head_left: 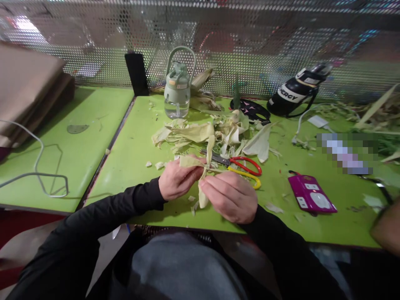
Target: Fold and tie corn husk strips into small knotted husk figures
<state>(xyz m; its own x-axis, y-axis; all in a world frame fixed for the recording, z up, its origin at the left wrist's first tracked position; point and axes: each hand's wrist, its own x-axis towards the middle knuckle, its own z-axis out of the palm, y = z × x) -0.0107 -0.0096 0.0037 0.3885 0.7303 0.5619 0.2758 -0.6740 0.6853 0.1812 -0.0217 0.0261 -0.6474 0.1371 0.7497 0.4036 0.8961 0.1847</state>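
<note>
Between my two hands is a pale corn husk piece (pixel 204 196), its strips crossing at a small middle knot or fold. My left hand (pixel 178 180) is closed on its left side, with a strip sticking out above the fingers. My right hand (pixel 233 196) pinches it near the crossing, and one strip hangs down toward the table edge. Just beyond my hands lie scissors (pixel 245 166) with one red and one yellow handle; the blade tips pass behind the husk. A heap of loose corn husks (pixel 200 132) spreads behind them.
A green-lidded water bottle (pixel 177 91) and a black phone-like slab (pixel 136 75) stand at the back. A black bottle (pixel 296 91) leans against the perforated metal screen (pixel 250 50). To the right lies a purple packet (pixel 312 193); another person's arm (pixel 387 229) shows there. Cardboard (pixel 28 83) sits left.
</note>
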